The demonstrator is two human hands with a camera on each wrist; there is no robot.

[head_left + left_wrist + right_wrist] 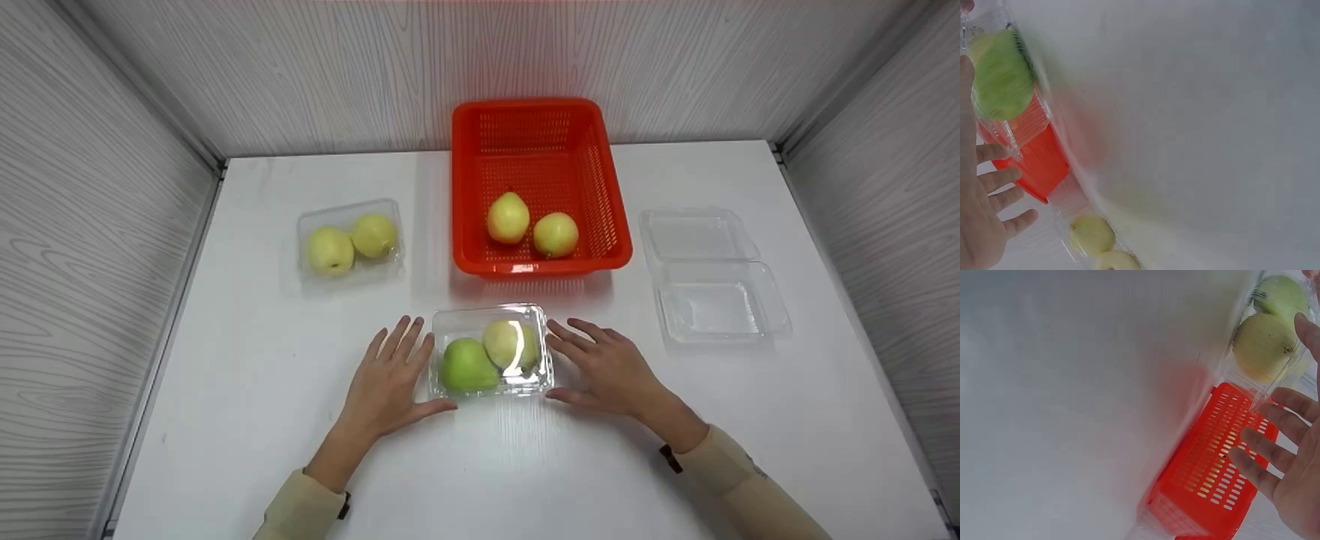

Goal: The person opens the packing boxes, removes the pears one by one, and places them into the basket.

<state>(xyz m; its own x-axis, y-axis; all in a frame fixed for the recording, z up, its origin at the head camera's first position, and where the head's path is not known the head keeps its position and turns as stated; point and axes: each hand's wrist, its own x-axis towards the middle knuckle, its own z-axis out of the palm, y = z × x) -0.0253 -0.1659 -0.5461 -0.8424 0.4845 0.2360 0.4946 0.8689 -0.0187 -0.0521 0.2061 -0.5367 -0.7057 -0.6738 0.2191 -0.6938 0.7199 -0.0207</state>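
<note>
A clear plastic clamshell box point(457, 322) stands on the white table between the two hands, its lid down. Inside lie a green pear point(469, 365) and a pale yellow pear point(511, 345). My left hand point(385, 379) is at the box's left side, fingers straight and spread, thumb near the front corner. On the right side, my right hand point(604, 367) has its fingers extended, with the fingertips right at the box's edge. Both wrist views show the spread fingers beside the box, the green pear point(1004, 76) in the left one and the yellow pear point(1264, 347) in the right one.
Behind the box stands a red plastic basket point(465, 187) holding two yellow pears point(508, 218). At the back left, another clear box point(330, 217) contains two yellow pears point(330, 250). An unfolded clear clamshell point(712, 307) lies on the right. Wood-patterned panels border the table.
</note>
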